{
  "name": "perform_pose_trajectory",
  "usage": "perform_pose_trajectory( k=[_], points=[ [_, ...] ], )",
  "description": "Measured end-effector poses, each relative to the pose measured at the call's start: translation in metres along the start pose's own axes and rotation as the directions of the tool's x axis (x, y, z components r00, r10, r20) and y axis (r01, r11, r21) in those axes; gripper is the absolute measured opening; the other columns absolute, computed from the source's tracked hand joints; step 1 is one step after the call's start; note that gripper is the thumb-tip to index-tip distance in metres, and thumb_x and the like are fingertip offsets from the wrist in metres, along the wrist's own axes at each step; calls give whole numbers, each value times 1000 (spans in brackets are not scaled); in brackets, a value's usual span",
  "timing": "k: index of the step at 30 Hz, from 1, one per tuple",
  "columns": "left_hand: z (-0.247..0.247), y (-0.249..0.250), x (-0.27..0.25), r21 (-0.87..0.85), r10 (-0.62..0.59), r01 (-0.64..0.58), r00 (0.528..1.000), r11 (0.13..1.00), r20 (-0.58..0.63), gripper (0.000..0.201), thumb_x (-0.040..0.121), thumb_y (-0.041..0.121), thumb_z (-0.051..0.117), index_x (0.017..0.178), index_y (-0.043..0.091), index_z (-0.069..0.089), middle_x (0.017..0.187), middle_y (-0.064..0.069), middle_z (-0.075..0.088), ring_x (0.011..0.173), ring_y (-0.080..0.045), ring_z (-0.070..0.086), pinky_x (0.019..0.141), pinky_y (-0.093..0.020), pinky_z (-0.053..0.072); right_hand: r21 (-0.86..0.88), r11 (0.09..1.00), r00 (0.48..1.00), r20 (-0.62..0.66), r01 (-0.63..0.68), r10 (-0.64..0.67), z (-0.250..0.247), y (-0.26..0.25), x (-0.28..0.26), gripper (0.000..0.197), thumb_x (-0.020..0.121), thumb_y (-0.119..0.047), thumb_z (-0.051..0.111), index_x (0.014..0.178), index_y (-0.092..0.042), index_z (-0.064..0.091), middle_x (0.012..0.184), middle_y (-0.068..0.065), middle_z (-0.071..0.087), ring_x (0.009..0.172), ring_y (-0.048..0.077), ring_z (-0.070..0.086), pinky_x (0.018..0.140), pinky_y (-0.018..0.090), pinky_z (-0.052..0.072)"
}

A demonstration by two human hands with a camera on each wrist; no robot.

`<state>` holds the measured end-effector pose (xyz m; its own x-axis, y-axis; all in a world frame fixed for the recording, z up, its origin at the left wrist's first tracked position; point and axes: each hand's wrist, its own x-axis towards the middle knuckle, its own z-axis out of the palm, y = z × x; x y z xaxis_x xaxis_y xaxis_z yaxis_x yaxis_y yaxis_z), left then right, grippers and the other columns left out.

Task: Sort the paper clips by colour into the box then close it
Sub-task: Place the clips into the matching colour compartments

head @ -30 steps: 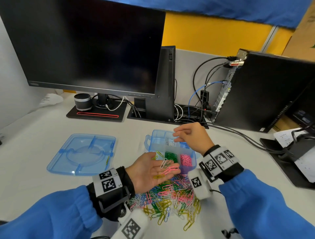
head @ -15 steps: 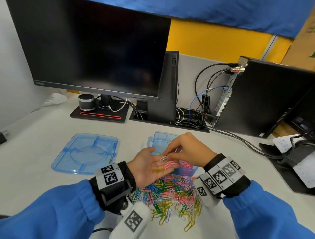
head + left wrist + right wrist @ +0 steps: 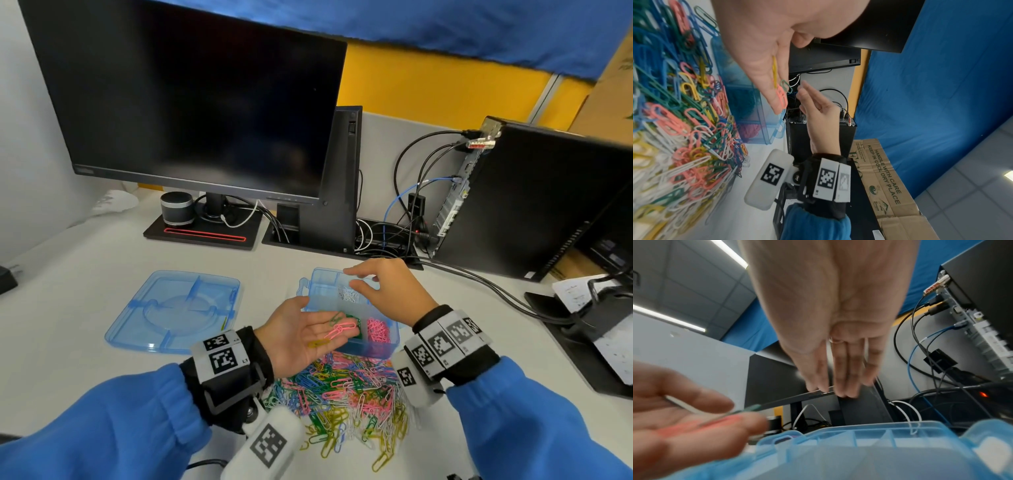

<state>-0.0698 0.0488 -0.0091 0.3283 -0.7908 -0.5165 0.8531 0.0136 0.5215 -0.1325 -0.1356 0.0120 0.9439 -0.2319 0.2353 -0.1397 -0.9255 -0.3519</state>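
My left hand (image 3: 298, 332) lies palm up and flat beside the box, carrying pink clips (image 3: 340, 330), a green clip (image 3: 335, 318) and a yellow clip (image 3: 318, 343). The same pink clips (image 3: 782, 95) show on its fingers in the left wrist view. My right hand (image 3: 387, 291) hovers over the blue box (image 3: 373, 346) above the white clips (image 3: 347, 294), its fingers (image 3: 838, 369) straight and empty. Green clips (image 3: 356, 334) and pink clips (image 3: 378, 330) fill the box's near compartments. A mixed pile of clips (image 3: 342, 394) lies just in front of the box.
The blue lid (image 3: 174, 308) lies flat to the left of the box. A monitor (image 3: 205, 102) on its stand, a small speaker (image 3: 176, 209), a computer case (image 3: 534, 202) and cables (image 3: 479, 274) stand behind. Papers on a black stand (image 3: 582, 308) sit at the right.
My right hand pinched a white clip off the left palm, moved back over the box's white compartment, and now has its fingers spread. The left hand stayed palm up.
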Motion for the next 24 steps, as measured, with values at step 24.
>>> perform_pose_trajectory(
  k=[24],
  points=[
    [3, -2, -5, -42, 34, -35, 999, 999, -11, 55, 98, 37, 40, 115, -12, 58, 117, -27, 64, 106, -33, 62, 92, -40, 49, 97, 987, 967, 206, 131, -149, 7, -26, -31, 13, 81, -22, 74, 94, -22, 70, 86, -14, 53, 77, 3, 52, 67, 8, 37]
  ],
)
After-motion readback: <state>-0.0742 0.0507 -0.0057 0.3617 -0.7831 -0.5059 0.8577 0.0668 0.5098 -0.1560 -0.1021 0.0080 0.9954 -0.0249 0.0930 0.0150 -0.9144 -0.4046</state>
